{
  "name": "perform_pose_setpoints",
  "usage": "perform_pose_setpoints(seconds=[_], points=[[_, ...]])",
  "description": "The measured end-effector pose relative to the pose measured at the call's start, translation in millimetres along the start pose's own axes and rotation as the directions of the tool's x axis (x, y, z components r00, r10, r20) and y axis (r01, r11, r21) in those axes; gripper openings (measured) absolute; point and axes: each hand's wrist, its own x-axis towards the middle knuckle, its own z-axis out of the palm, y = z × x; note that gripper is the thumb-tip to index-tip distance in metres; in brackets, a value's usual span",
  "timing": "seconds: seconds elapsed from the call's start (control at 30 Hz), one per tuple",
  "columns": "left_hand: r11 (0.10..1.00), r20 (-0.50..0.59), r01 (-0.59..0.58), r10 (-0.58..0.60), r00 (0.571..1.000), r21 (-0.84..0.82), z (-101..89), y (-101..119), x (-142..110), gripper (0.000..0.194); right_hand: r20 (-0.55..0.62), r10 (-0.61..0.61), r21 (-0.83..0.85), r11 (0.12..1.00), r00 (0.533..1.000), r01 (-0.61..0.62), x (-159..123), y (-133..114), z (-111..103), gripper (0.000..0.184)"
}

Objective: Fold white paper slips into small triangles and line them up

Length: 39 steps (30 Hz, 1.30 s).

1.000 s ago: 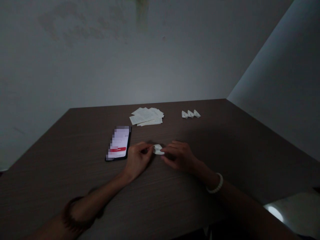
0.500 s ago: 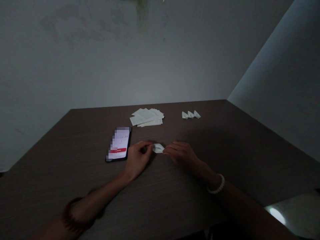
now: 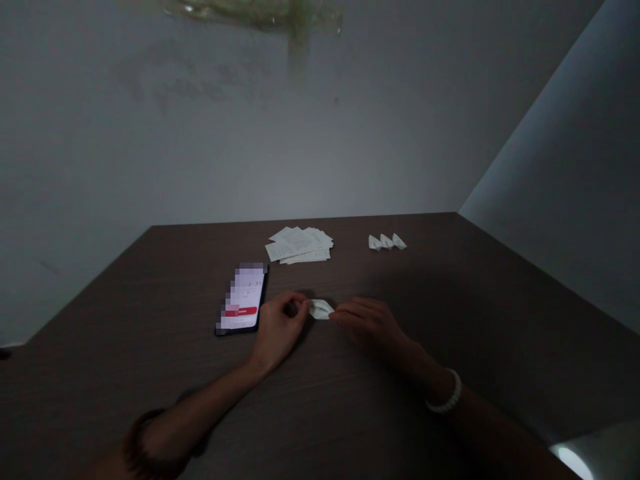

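Note:
Between my two hands is a small folded piece of white paper (image 3: 321, 309), held low over the table. My left hand (image 3: 283, 325) pinches its left end between thumb and forefinger. The fingers of my right hand (image 3: 369, 325) are closed on its right end, and they partly cover that corner. A fan of loose printed paper slips (image 3: 300, 245) lies farther back. To the right of those slips, three folded paper pieces (image 3: 387, 243) stand in a short row, similar in look to the one I hold.
A phone (image 3: 243, 299) with a lit, partly blurred screen lies just left of my left hand. The dark wooden table (image 3: 200, 250) meets a stained grey wall (image 3: 225, 147) at the back. Another wall rises on the right, and a bright spot shows at the lower right.
The camera has tilted up slightly, so everything sits lower in the picture. Both hands keep their pinch on the folded paper, whose shape looks nearly the same.

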Motion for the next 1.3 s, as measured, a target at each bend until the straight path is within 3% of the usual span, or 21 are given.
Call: perform_pose_setpoints(seconds=[0.47, 0.6, 0.7, 0.8, 1.03, 1.3], points=[[0.999, 0.012, 0.021, -0.020, 1.000, -0.040, -1.6, -1.1, -0.1, 0.025, 0.014, 0.012, -0.035, 0.999, 1.000, -0.012, -2.4, -3.8, -0.3, 0.017], [0.999, 0.025, -0.008, 0.009, 1.000, -0.050, -3.0, -3.1, 0.6, 0.026, 0.084, 0.115, -0.087, 0.990, 0.990, -0.108, 2.0, 13.6, -7.1, 0.017], [1.000, 0.035, -0.017, 0.017, 0.999, -0.017, -4.0, -4.1, 1.0, 0.024, 0.083, 0.298, -0.139, 0.948, 0.951, -0.285, 12.5, 42.1, -8.8, 0.016], [1.000, 0.055, -0.012, 0.011, 0.998, 0.008, -4.9, -4.6, 1.6, 0.024, 0.159, 0.482, -0.355, 0.842, 0.862, -0.406, 27.4, 74.4, -4.9, 0.021], [1.000, 0.088, -0.014, 0.013, 0.996, 0.009, -3.6, -9.7, 2.7, 0.026, 0.173, 0.588, -0.489, 0.748, 0.790, -0.450, 50.1, 122.7, 11.2, 0.027], [1.000, 0.149, 0.011, -0.012, 0.989, 0.009, -6.1, -4.7, 3.4, 0.028, 0.195, 0.667, -0.548, 0.682, 0.719, -0.484, 45.7, 136.0, 14.8, 0.032]])
